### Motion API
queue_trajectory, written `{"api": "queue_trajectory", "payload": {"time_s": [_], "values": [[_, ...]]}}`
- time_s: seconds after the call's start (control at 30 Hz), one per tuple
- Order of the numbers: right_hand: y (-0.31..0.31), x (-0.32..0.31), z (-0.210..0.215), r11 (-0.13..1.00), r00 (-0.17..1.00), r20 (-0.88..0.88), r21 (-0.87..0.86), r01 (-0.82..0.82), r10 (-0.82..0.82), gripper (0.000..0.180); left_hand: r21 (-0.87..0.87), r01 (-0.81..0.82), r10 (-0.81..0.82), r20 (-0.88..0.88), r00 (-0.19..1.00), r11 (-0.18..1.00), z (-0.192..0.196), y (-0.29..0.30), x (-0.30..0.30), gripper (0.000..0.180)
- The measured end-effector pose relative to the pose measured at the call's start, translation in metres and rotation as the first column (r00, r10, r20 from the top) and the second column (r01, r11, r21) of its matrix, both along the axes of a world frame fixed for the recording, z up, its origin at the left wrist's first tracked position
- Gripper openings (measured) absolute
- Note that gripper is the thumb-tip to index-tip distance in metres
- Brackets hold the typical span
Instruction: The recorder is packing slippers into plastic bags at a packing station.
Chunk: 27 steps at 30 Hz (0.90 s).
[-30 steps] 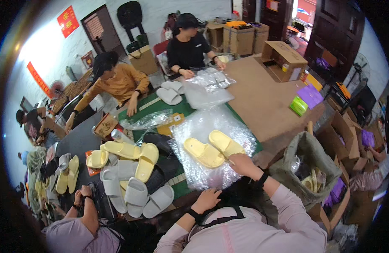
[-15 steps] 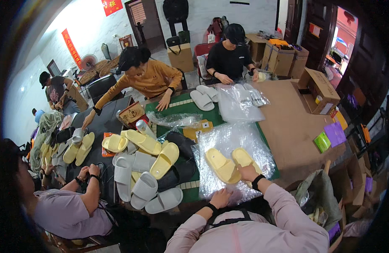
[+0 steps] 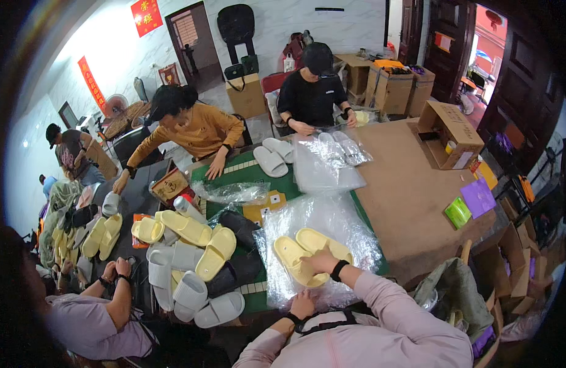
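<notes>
A worker's right hand (image 3: 320, 262) rests flat, fingers spread, on a pair of pale yellow foam slippers (image 3: 307, 254) lying side by side on a crinkled clear plastic bag (image 3: 356, 230) atop the green table mat (image 3: 249, 175). The left hand (image 3: 303, 303) pinches the bag's near edge, closed on the film just below the slippers. Their long axes run diagonally, up-left away from the worker; the right hand is nearer.

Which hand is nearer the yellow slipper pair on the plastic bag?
Right. The right hand rests on the yellow slipper pair. The left hand sits lower, on the plastic bag near its close edge, apart from the slippers.
</notes>
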State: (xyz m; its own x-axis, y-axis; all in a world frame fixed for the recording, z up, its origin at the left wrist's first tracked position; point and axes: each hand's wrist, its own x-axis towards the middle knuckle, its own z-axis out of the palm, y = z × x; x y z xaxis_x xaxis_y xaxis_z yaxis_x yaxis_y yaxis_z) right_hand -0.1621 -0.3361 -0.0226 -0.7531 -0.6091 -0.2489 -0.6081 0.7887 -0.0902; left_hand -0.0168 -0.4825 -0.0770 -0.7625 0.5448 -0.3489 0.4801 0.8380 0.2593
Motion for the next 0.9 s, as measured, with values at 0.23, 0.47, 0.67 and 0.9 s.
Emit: {"api": "queue_trajectory", "payload": {"time_s": [0.23, 0.47, 0.67, 0.9], "values": [[0.002, -0.007, 0.01, 0.997, 0.994, 0.106, -0.069, 0.022, -0.015, 0.042, 0.068, -0.141, 0.148, -0.106, 0.983, 0.988, -0.043, 0.015, 0.019, 0.041], [0.049, 0.006, 0.051, 0.713, 0.817, 0.318, -0.401, 0.576, -0.481, 0.044, 0.153, -0.097, 0.128, -0.208, 0.97, 0.983, -0.018, 0.017, 0.01, 0.029], [0.09, 0.009, -0.004, 0.384, 0.668, 0.494, -0.56, 0.734, -0.557, 0.049, 0.015, -0.059, 0.061, -0.199, 0.978, 0.998, -0.011, 0.024, -0.002, 0.028], [0.093, 0.03, -0.034, 0.572, 0.742, 0.151, -0.544, 0.614, -0.653, 0.045, -0.046, -0.048, 0.029, -0.35, 0.936, 0.998, -0.031, 0.023, 0.009, 0.028]]}}
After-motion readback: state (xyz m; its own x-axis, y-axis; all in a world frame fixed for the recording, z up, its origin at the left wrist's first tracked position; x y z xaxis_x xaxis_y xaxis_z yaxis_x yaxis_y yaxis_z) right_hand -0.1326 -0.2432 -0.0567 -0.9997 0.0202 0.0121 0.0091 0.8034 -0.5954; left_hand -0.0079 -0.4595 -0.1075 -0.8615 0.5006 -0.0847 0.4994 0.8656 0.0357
